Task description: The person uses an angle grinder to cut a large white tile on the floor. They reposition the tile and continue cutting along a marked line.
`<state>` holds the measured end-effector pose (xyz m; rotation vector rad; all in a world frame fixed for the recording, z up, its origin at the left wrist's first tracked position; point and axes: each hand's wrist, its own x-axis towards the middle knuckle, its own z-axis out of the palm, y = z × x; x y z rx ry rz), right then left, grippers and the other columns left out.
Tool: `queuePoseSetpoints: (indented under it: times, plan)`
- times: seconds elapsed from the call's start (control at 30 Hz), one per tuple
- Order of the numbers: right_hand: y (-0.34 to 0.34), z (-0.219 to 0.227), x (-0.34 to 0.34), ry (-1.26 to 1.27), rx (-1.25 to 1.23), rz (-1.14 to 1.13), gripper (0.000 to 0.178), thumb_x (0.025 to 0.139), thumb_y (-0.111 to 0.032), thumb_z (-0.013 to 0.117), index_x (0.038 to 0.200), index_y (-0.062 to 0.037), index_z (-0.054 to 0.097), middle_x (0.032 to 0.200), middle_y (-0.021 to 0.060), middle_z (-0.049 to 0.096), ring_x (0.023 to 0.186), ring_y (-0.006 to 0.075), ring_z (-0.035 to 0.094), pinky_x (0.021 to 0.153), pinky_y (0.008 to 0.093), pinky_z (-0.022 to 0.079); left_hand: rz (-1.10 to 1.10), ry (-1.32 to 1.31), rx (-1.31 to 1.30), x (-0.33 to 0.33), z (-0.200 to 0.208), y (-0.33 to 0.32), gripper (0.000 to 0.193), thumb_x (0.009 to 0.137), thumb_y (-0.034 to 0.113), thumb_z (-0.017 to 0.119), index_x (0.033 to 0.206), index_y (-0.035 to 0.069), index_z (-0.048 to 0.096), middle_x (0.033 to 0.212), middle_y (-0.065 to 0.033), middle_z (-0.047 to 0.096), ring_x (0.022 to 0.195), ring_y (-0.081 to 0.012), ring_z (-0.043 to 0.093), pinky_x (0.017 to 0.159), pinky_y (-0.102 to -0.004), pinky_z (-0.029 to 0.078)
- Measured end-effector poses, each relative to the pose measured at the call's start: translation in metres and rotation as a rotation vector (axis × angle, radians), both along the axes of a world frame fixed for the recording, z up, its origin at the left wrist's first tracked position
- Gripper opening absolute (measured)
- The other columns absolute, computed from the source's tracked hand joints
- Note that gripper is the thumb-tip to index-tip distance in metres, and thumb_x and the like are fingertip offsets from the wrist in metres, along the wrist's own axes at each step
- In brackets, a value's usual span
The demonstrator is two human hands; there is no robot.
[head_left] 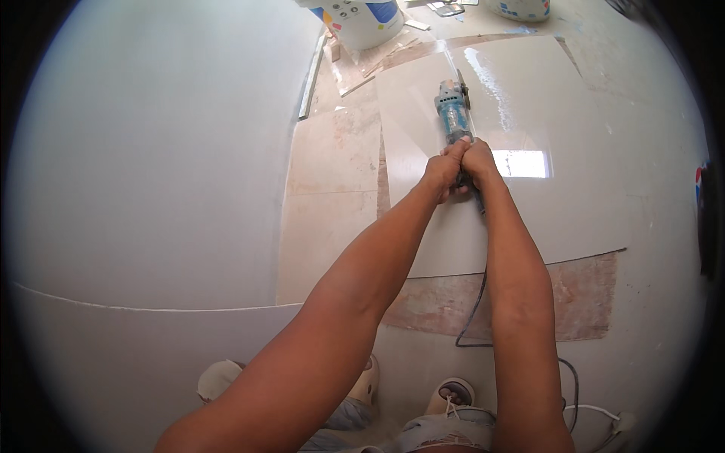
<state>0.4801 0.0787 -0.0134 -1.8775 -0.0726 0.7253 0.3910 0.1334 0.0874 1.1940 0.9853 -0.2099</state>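
Both arms reach forward to a teal angle grinder (455,115) with a worn grey head. My left hand (445,172) is closed round its dark rear body. Pressed against it, my right hand (479,160) also grips the tool. The disc (464,89) sits edge-on along the right side of the head, over a large glossy light tile (521,219). A pale line runs from the disc toward the tile's far edge. White dust (489,83) lies in a streak to the right of the grinder. Whether the disc turns, I cannot tell.
A black cord (474,313) trails from the tool back past my right arm. Reddish boards (585,294) lie under the tile. White buckets (361,23) and tile scraps (362,72) are at the far side. A pale wall or panel (166,151) fills the left. My feet in clogs (445,392) are close by.
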Motion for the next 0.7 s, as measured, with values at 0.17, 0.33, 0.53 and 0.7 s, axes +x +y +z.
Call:
queuePoseSetpoints:
  times: [0.17, 0.33, 0.53, 0.7]
  plan:
    - [-0.004, 0.016, -0.004, 0.045, -0.007, 0.107, 0.059, 0.079, -0.035, 0.074, 0.114, 0.01, 0.063, 0.111, 0.0285, 0.068, 0.105, 0.0382, 0.069, 0.085, 0.043, 0.055, 0.01, 0.014, -0.003, -0.003, -0.005, 0.004, 0.073, 0.085, 0.064, 0.065, 0.133, 0.012, 0.051, 0.122, -0.0081, 0.057, 0.103, -0.0234, 0.057, 0.074, -0.0366, 0.054]
    - [0.002, 0.013, 0.0, 0.058, 0.027, 0.105, 0.058, 0.077, -0.036, 0.075, 0.112, 0.0098, 0.064, 0.107, 0.0279, 0.069, 0.101, 0.0373, 0.069, 0.083, 0.0426, 0.055, -0.009, -0.009, 0.012, -0.001, -0.004, 0.008, 0.07, 0.087, 0.063, 0.064, 0.133, 0.012, 0.052, 0.121, -0.0084, 0.058, 0.101, -0.0228, 0.058, 0.072, -0.0362, 0.055]
    - [0.003, -0.01, 0.003, -0.053, 0.057, 0.011, 0.039, 0.072, -0.026, 0.081, 0.094, 0.0049, 0.071, 0.087, 0.0169, 0.071, 0.078, 0.0239, 0.069, 0.07, 0.0383, 0.054, -0.003, -0.07, -0.017, 0.0, -0.013, 0.008, 0.069, 0.089, 0.064, 0.062, 0.133, 0.012, 0.052, 0.121, -0.0069, 0.059, 0.102, -0.0229, 0.058, 0.078, -0.0404, 0.053]
    - [0.005, 0.011, -0.005, -0.089, -0.081, -0.004, 0.069, 0.065, -0.041, 0.085, 0.108, 0.0097, 0.065, 0.106, 0.0284, 0.069, 0.1, 0.0364, 0.07, 0.083, 0.0419, 0.056, -0.008, -0.076, -0.008, -0.002, -0.017, 0.009, 0.07, 0.088, 0.065, 0.063, 0.132, 0.011, 0.053, 0.122, -0.0068, 0.058, 0.104, -0.0246, 0.056, 0.083, -0.044, 0.051]
